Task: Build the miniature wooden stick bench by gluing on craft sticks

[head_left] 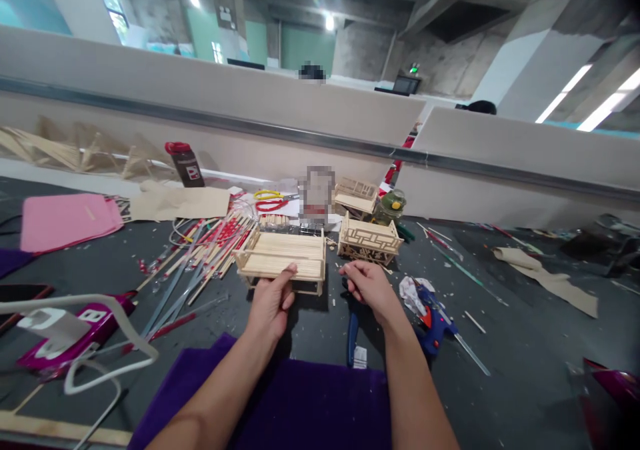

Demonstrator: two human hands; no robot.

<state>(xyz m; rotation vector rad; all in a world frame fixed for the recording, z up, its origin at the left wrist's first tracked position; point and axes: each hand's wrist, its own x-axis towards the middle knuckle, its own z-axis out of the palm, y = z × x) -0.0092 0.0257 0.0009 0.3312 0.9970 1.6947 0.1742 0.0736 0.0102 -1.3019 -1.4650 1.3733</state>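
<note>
My left hand (273, 303) grips the front edge of a small model bed made of wooden sticks (280, 253), thumb on top. The model has a slatted top, low rails and short legs. To its right, my right hand (370, 287) is closed in a pinch; whatever may be between its fingertips is too small to make out. Just below that hand lie dark-handled pliers (353, 333). A second stick model with a patterned railing (370, 240) stands beyond the right hand, and another stick model (356, 197) stands behind it.
A blue glue gun (435, 323) lies at the right beside crumpled paper (416, 295). Red-tipped sticks (233, 237) and glue sticks (175, 303) spread left. Scissors (273, 203), a dark bottle (185, 163) and a green jar (391, 207) stand or lie behind. Purple cloth (310, 397) is in front.
</note>
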